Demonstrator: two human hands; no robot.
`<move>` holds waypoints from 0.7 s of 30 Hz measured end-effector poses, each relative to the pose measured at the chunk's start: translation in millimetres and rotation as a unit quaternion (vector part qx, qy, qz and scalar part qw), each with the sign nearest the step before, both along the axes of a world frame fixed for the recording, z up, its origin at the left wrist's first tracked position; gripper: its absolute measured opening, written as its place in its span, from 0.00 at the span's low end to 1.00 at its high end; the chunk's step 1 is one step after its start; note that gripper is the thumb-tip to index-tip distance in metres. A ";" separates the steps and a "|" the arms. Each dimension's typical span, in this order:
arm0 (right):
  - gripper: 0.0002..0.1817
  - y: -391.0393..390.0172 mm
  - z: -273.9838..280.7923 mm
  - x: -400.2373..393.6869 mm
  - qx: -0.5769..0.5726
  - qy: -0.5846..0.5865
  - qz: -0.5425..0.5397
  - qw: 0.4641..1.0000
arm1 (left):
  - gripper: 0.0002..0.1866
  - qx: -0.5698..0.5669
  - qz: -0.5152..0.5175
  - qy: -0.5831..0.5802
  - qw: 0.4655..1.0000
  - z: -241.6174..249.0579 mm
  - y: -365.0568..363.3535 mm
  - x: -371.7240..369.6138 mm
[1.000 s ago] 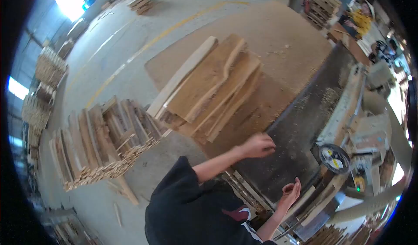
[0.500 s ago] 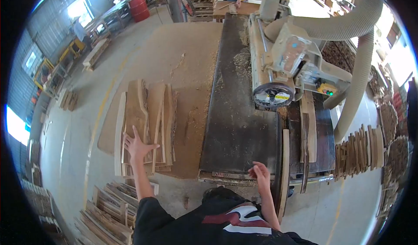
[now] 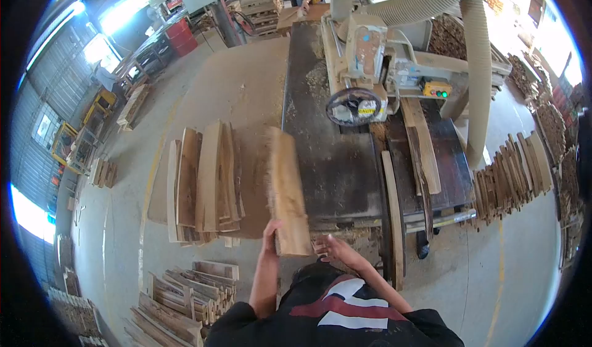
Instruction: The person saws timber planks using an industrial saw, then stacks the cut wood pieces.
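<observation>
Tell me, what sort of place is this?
Probably a woodworking shop or small sawmill. Stacked boards lie at the picture's right, a big machine with a ribbed hose stands at a dark worktable, and the person's left hand holds a rough plank.

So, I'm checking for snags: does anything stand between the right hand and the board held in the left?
Nothing visible stands between the right hand and the board; that hand is just beside the board's near end, though whether they touch is unclear.
</observation>
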State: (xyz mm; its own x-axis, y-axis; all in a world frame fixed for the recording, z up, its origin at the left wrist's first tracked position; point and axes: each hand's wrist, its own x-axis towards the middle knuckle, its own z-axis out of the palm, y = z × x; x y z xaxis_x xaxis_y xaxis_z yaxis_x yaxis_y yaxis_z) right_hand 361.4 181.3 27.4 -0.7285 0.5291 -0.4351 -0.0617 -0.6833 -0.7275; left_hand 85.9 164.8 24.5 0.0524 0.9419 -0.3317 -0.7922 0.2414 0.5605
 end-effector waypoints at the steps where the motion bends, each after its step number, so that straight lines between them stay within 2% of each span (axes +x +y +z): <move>1: 0.35 -6.5 -2.7 5.1 -0.008 -0.001 -0.005 1.000 | 0.35 -0.008 -0.005 -0.001 1.000 1.2 -1.7 20.9; 3: 0.32 -22.7 -13.6 16.4 -0.223 0.125 -0.099 0.962 | 0.33 -0.006 0.008 0.230 0.973 13.3 5.4 70.4; 4: 0.30 -25.7 5.2 24.5 -0.139 0.035 -0.120 0.982 | 0.33 -0.024 0.010 0.286 0.958 8.5 -0.2 90.0; 5: 0.30 -30.4 4.2 32.3 -0.152 0.038 -0.137 0.978 | 0.33 -0.035 0.009 0.343 0.938 2.7 -1.0 105.9; 6: 0.31 -36.8 0.4 44.7 -0.158 0.007 -0.194 0.968 | 0.33 -0.041 -0.013 0.345 0.938 -15.3 3.4 118.5; 8: 0.32 -60.1 -15.2 68.4 -0.175 -0.029 -0.263 0.948 | 0.34 0.100 -0.045 0.504 0.857 -59.2 9.7 144.9; 9: 0.31 -65.1 -29.9 75.9 -0.193 -0.018 -0.291 0.937 | 0.34 0.101 -0.060 0.502 0.857 -58.6 11.2 161.3; 10: 0.31 -68.0 -47.7 83.0 -0.208 -0.007 -0.317 0.925 | 0.34 0.126 -0.093 0.666 0.729 -53.8 13.6 177.0; 11: 0.31 -73.8 -74.9 90.3 -0.212 -0.007 -0.324 0.922 | 0.35 0.146 -0.117 0.801 0.569 -51.1 15.3 189.9; 12: 0.30 -79.1 -106.9 95.6 -0.220 0.025 -0.357 0.907 | 0.34 0.143 -0.127 0.778 0.599 -57.1 21.1 197.5; 13: 0.30 -82.0 -124.2 96.5 -0.226 0.059 -0.387 0.892 | 0.34 0.144 -0.128 0.779 0.597 -64.9 26.5 204.5; 14: 0.30 -82.9 -124.2 95.3 -0.226 0.063 -0.387 0.891 | 0.34 0.154 -0.094 0.770 0.612 -73.3 31.8 212.1; 16: 0.30 -77.9 -111.4 95.2 -0.257 0.115 -0.494 0.822 | 0.33 0.169 -0.041 0.756 0.631 -78.0 44.0 227.7; 17: 0.30 -73.6 -102.2 93.4 -0.253 0.118 -0.486 0.828 | 0.33 0.167 -0.030 0.758 0.629 -76.8 50.0 236.2; 19: 0.29 -55.8 -89.3 88.7 -0.348 0.101 -0.528 0.768 | 0.37 0.171 0.014 0.792 0.585 -77.3 69.8 248.1; 20: 0.31 -48.5 -91.0 85.8 -0.305 0.057 -0.503 0.807 | 0.37 0.167 0.036 0.794 0.583 -73.8 78.7 246.9; 21: 0.31 -39.8 -93.5 86.4 -0.294 0.057 -0.491 0.818 | 0.40 0.160 0.018 0.810 0.564 -62.5 83.2 246.8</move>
State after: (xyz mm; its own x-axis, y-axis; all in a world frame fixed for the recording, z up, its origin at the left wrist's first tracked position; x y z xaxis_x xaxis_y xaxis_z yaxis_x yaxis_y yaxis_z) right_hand 447.8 141.5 -66.0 -0.1323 0.6074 -0.7833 -0.8354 -0.4937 -0.2416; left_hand 332.7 248.0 -37.9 -0.0963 0.9582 0.2695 0.8212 -0.0765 0.5654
